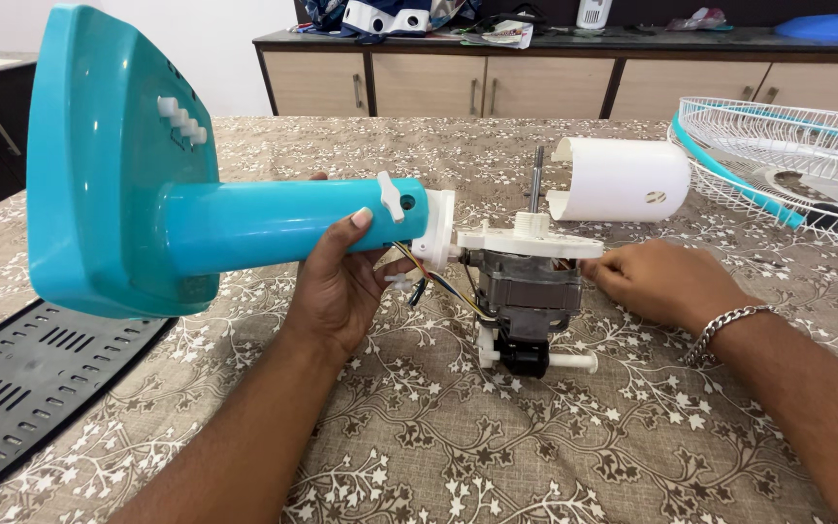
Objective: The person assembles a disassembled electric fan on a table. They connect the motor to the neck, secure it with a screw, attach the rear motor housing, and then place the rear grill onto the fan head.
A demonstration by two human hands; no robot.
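L hand (341,281) was clamped on the teal fan stand (244,223), held sideways above the surface (419,446) w/ base toward the left edge. R hand (657,281) pinched the white plate of the motor (526,291), resting mid-surface. White cover (623,180) lay behind it; grill (797,165) at right edge; black panel (31,378) at left edge.

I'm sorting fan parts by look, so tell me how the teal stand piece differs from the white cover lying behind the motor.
The teal stand is held up off the table by the left hand; the white cover lies on the tablecloth, untouched. The stand is much bigger, a tube flaring into a broad base with white buttons; the cover is a short, rounded shell, open at one end. The stand joins the motor, which the right hand touches; the cover sits apart. Both look like smooth plastic.
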